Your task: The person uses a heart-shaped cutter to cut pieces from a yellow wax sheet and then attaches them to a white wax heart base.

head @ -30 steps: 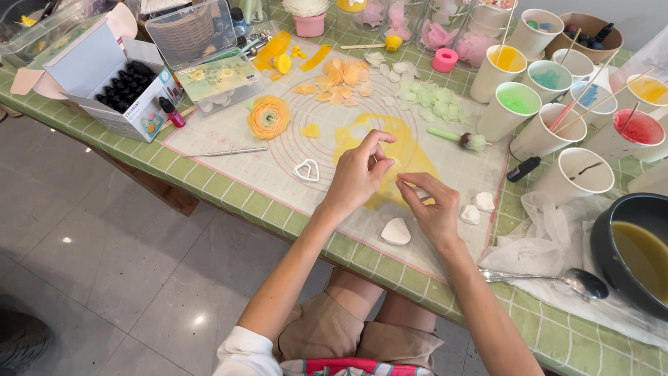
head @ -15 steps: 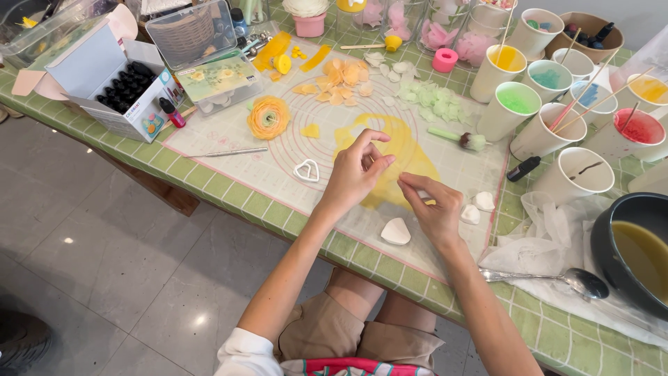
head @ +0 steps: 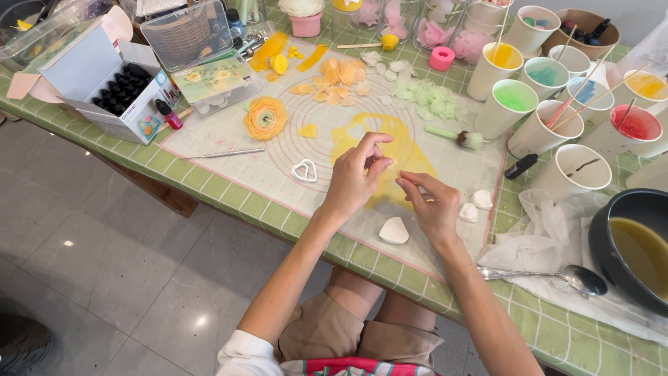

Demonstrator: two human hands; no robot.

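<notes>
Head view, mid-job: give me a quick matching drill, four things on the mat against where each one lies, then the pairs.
Things:
1. orange flower
2. heart-shaped cutter
3. metal spoon
4. pink ring

Places:
A. mat's far edge, by the jars
B. right of the right hand, near the dark bowl
C. left of the left hand
D. mat's left part, beside the clear box

Pairs: 1-D, 2-C, 3-B, 4-A

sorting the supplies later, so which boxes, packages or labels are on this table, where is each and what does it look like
Open cardboard box: far left of the table, white and pale blue, flaps up, rows of small black-capped bottles inside, colourful label on its front.
Clear plastic case: behind it, rectangular, lid raised.
Flat tin: right of the box, rectangular, pale green picture of flowers.
Small bottle: beside the box, lying down, red with black cap.
</notes>
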